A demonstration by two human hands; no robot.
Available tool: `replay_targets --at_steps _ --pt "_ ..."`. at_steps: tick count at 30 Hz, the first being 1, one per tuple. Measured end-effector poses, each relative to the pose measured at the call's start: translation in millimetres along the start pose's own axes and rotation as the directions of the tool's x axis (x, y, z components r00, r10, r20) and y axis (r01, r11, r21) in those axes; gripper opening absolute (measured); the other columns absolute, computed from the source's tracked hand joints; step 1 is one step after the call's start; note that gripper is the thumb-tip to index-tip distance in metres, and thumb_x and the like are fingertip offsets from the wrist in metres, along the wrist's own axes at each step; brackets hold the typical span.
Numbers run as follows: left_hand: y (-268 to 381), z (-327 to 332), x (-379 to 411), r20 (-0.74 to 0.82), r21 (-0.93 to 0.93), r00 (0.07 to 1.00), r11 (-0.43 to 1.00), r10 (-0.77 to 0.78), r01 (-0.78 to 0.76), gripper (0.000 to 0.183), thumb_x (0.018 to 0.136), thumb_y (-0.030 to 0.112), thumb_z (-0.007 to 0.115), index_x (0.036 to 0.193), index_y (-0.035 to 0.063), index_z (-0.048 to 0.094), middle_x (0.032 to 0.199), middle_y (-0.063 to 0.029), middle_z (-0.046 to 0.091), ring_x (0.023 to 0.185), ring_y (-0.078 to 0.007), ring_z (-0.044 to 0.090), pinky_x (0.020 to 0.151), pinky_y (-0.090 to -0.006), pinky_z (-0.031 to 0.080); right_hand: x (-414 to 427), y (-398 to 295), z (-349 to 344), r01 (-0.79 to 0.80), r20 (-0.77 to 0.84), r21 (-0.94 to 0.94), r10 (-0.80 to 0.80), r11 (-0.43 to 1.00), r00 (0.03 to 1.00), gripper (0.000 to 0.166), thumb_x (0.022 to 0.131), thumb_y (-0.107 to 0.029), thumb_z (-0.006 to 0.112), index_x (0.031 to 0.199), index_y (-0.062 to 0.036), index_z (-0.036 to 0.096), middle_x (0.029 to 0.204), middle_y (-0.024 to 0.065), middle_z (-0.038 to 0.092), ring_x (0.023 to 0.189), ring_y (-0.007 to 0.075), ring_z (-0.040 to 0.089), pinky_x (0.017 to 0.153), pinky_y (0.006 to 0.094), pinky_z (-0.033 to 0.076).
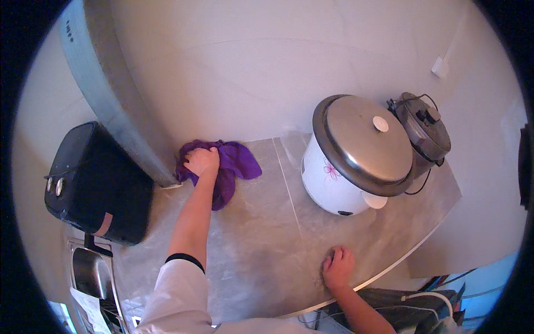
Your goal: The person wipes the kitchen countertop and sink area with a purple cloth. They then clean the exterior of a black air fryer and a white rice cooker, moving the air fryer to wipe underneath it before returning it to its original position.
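My left hand (pixel 202 161) presses down on a crumpled purple cloth (pixel 244 160), its fingers bunched into the fabric. The cloth lies on the grey tiled countertop (pixel 258 234), against the wall and next to the foot of a grey pillar (pixel 121 112). Loose folds of it spread to the right of the hand and towards me. My right hand (pixel 340 268) rests near the counter's front edge with its fingers curled in; I see nothing in it. Beyond that hand stands a white rice cooker (pixel 323 183) with a pink flower print and a steel lid (pixel 363 137).
A black air fryer (pixel 112 196) stands left of the pillar, beside a stainless steel sink (pixel 89 271). Behind the rice cooker sits a dark corded appliance (pixel 425 129). A white socket (pixel 439 67) is on the wall. Dark items and a white hose (pixel 434 296) lie below the counter's front edge.
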State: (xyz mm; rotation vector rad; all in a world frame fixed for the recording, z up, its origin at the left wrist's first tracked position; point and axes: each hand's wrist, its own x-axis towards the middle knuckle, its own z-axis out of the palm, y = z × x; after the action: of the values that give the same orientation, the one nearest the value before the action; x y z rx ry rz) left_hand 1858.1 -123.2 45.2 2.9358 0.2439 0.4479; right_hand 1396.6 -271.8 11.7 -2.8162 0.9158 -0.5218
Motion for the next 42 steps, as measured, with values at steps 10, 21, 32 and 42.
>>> replay_targets --at_steps 10,21,32,42 --pt "117.0 7.1 -64.9 0.222 -0.387 0.639 0.668 0.736 -0.635 0.037 0.074 0.032 0.053 0.098 0.0093 0.07 0.113 -0.0087 0.062 0.108 -0.0238 0.057 0.087 -0.044 0.042 5.9 -4.4 -3.2 0.031 0.025 -0.02 -0.03 0.999 0.999 0.036 0.072 -0.01 0.06 0.106 -0.004 0.051 0.109 0.0185 0.05 0.1 0.0373 0.047 0.088 0.0477 0.037" --pt "79.7 5.7 -70.6 0.183 -0.38 0.741 0.741 0.647 -0.553 0.033 0.075 0.024 0.055 0.1 0.0054 0.066 0.106 -0.0129 0.064 0.103 -0.0281 0.06 0.085 -0.0474 0.044 -1.6 7.5 1.4 -0.015 0.034 0.011 0.015 1.0 0.999 0.033 0.074 -0.016 0.061 0.104 -0.0039 0.054 0.109 0.0179 0.053 0.1 0.0368 0.049 0.086 0.0465 0.039" --pt "-15.7 -20.3 -27.0 -0.108 -0.018 0.914 0.919 0.39 -0.394 0.042 0.075 0.016 0.055 0.115 0.0031 0.058 0.124 -0.018 0.053 0.115 -0.0321 0.052 0.093 -0.0454 0.043 1.7 -0.7 -0.8 0.006 -0.006 -0.007 -0.006 1.0 1.0 0.029 0.075 -0.014 0.06 0.102 -0.0067 0.053 0.107 0.0157 0.053 0.097 0.0348 0.049 0.085 0.0443 0.041" --pt "175.1 0.9 -94.7 0.11 -0.301 0.386 0.401 0.916 -0.866 0.044 0.073 0.013 0.065 0.117 0.0213 0.062 0.118 -0.0091 0.059 0.114 -0.0279 0.051 0.102 -0.0516 0.032 1.1 3.5 0.2 0.028 -0.016 0.011 -0.027 1.0 0.999 0.033 0.074 -0.019 0.061 0.104 -0.0057 0.056 0.109 0.0167 0.054 0.098 0.0347 0.05 0.083 0.0459 0.041"
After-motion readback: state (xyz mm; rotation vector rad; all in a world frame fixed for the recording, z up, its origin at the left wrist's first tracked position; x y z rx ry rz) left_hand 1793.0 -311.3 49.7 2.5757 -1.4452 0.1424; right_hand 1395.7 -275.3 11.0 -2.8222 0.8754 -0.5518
